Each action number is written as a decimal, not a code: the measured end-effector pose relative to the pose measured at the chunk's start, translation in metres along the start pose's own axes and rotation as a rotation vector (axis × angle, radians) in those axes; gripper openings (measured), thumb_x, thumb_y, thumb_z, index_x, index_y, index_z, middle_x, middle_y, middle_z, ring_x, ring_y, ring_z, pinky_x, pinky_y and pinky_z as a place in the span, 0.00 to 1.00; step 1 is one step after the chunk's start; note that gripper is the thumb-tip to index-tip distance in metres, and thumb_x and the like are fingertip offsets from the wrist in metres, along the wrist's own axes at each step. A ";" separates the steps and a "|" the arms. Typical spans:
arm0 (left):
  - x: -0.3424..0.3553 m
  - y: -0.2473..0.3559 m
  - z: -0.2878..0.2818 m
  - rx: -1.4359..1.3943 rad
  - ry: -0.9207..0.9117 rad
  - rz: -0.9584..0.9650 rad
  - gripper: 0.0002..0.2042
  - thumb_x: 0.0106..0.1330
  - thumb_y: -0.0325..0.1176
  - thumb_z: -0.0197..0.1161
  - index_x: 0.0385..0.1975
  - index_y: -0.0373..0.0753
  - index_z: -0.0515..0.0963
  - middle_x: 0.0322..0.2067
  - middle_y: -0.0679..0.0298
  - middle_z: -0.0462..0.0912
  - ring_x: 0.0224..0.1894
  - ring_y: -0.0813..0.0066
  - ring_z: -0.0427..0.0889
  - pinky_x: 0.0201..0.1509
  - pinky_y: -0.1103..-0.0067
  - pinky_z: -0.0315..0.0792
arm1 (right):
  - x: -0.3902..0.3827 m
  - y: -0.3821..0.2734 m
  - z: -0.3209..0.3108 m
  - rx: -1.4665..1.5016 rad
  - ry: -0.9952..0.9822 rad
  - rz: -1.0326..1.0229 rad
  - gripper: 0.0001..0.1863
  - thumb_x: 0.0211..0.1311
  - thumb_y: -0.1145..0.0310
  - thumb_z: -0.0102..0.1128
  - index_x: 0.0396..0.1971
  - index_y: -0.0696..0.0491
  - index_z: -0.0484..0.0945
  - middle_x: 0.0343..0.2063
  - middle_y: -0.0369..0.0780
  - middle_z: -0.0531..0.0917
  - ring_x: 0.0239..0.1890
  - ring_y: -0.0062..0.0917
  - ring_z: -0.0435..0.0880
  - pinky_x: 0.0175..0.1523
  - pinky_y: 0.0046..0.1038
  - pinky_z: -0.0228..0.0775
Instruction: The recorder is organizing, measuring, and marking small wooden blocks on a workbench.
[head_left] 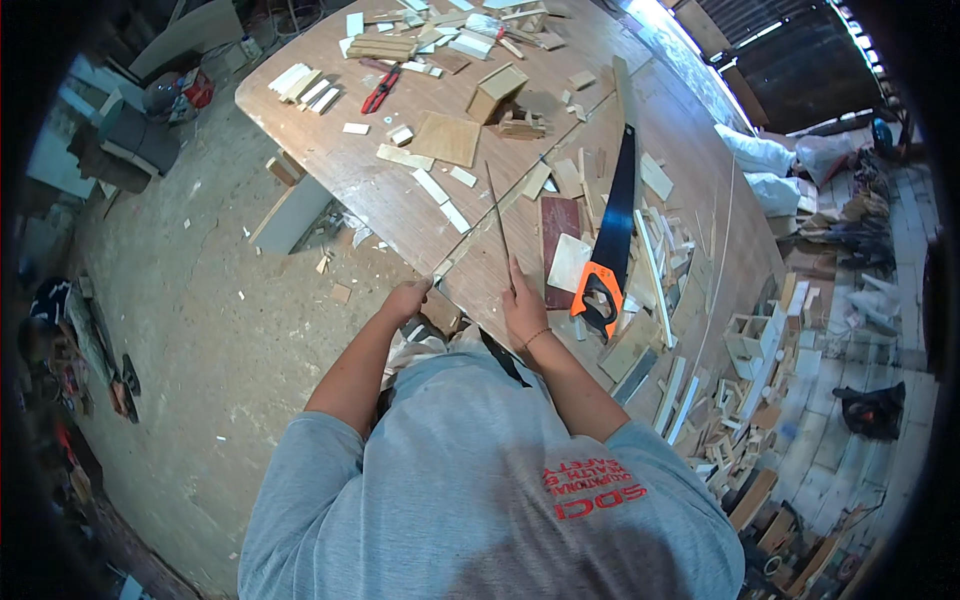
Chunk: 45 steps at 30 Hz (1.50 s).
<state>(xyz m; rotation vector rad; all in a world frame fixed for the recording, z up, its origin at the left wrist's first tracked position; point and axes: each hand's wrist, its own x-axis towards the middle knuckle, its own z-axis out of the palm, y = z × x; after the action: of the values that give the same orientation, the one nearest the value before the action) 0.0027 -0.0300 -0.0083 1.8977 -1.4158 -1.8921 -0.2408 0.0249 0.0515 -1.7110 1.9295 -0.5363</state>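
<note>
In my right hand [525, 306] a long, thin, dark rod [495, 210], tapered like a slim file, points away over the wooden table [340, 155]. My left hand [408, 298] is closed at the table's near edge, its fingertips pinching a small pale piece [440, 272] too small to make out. Just right of my right hand lie a dark red board [559, 225] and a pale square piece [569, 262]. A handsaw [613, 240] with an orange and black handle rests beyond them, handle toward me.
Red-handled pliers [381, 90], a small wooden box [497, 92], a flat square board [447, 138] and several offcuts lie across the table. More wood scraps [735, 430] crowd the right side. A grey panel [290, 218] leans below the left edge. At far left a person [85, 330] is partly visible.
</note>
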 end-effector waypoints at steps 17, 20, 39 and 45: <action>0.000 -0.025 -0.002 -0.103 -0.028 0.141 0.20 0.67 0.44 0.45 0.35 0.31 0.75 0.20 0.61 0.74 0.20 0.73 0.73 0.24 0.76 0.67 | -0.032 0.075 -0.097 -0.399 0.291 0.259 0.24 0.46 0.57 0.65 0.46 0.48 0.74 0.42 0.42 0.78 0.49 0.35 0.74 0.61 0.41 0.54; 0.000 -0.023 0.000 -0.030 0.049 0.171 0.21 0.67 0.45 0.45 0.36 0.29 0.76 0.22 0.58 0.77 0.24 0.70 0.75 0.31 0.74 0.70 | -0.029 0.065 -0.117 0.020 0.663 0.331 0.14 0.50 0.60 0.65 0.28 0.55 0.77 0.23 0.43 0.78 0.26 0.34 0.77 0.34 0.34 0.68; 0.000 -0.040 0.006 -0.130 0.024 0.181 0.22 0.68 0.46 0.46 0.42 0.31 0.76 0.21 0.64 0.72 0.24 0.77 0.69 0.30 0.78 0.65 | -0.032 -0.085 -0.075 0.518 -0.322 -0.293 0.10 0.52 0.67 0.62 0.26 0.60 0.76 0.17 0.42 0.76 0.19 0.29 0.75 0.27 0.28 0.65; 0.005 -0.045 0.005 -0.292 -0.072 0.142 0.20 0.68 0.46 0.47 0.38 0.33 0.76 0.21 0.65 0.71 0.22 0.77 0.67 0.26 0.77 0.64 | -0.028 -0.088 -0.059 0.427 -0.442 -0.185 0.11 0.54 0.67 0.60 0.29 0.60 0.77 0.20 0.43 0.79 0.22 0.28 0.77 0.31 0.27 0.68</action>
<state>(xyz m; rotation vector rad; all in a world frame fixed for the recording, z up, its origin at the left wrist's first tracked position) 0.0208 -0.0056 -0.0417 1.5690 -1.1793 -1.9891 -0.2049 0.0387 0.1540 -1.5709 1.2532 -0.5355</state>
